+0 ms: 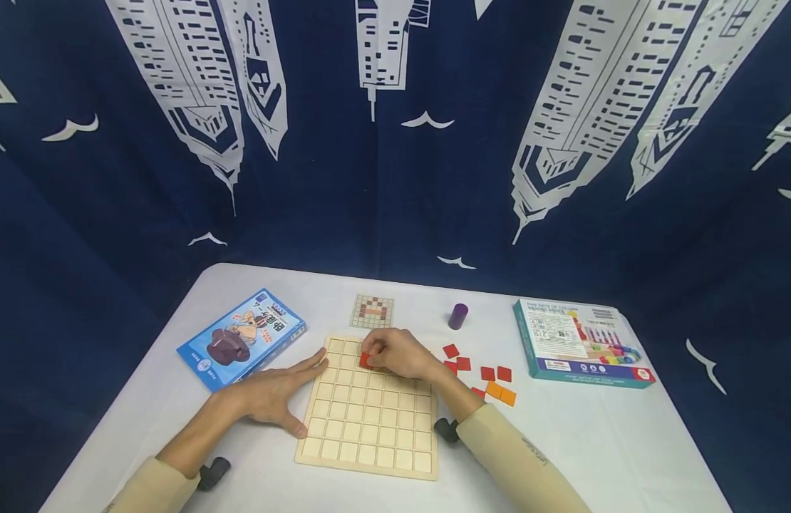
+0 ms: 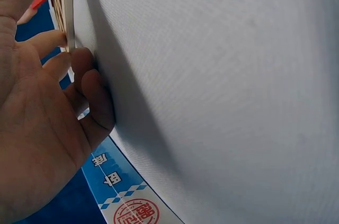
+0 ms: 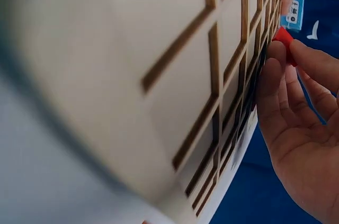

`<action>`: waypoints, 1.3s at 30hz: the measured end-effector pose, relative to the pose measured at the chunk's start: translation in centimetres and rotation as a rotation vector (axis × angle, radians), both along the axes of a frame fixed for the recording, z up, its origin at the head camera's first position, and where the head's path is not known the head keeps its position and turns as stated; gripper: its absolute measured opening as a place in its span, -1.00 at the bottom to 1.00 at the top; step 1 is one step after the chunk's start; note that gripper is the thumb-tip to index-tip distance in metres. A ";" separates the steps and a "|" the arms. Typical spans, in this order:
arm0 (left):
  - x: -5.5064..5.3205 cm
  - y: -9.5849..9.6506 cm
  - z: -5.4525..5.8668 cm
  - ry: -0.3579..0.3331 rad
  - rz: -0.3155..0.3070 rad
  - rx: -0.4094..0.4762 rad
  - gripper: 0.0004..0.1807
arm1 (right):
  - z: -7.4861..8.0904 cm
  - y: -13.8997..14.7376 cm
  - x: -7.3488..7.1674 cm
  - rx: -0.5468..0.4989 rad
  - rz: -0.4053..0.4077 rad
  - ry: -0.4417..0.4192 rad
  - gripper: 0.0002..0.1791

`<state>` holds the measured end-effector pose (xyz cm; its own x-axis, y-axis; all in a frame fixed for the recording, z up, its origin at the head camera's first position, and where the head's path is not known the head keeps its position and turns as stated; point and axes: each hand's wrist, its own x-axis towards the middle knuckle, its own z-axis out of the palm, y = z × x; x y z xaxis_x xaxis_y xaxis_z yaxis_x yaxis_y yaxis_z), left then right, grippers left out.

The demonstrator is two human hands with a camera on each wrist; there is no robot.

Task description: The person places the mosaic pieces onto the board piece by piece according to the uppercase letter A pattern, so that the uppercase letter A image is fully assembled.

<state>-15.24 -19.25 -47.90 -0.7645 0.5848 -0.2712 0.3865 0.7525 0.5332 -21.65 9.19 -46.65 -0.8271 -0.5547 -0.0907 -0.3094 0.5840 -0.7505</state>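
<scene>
A light wooden grid board (image 1: 363, 467) with square recesses lies on the table. Over its upper part, my right hand (image 1: 398, 354) pinches a red square tile (image 1: 365, 360) between thumb and fingers. The right wrist view shows the same red tile (image 3: 284, 41) tilted at the board's surface. My left hand (image 1: 267, 395) has its fingers spread, with fingertips and thumb touching the board's left edge. Right of the board lie several loose red tiles (image 1: 463, 364) and two orange tiles (image 1: 501, 392). Behind the board is a small pattern card (image 1: 372, 311) with a coloured grid picture.
A blue box (image 1: 241, 338) lies to the left, close to my left hand. A purple cylinder (image 1: 458, 316) stands at the back, right of the card. Another box with teal sides (image 1: 581, 345) lies at the far right. A dark blue curtain (image 1: 370, 199) hangs behind the table.
</scene>
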 end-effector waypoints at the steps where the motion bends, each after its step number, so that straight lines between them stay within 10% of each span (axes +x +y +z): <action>1: 0.0 0.0 0.0 0.000 -0.001 -0.002 0.38 | -0.1 -0.2 0.0 0.013 0.005 0.008 -0.86; 39: 0.1 0.2 0.3 -0.008 0.018 -0.024 0.39 | -0.6 -1.4 0.2 0.177 0.023 0.150 -0.83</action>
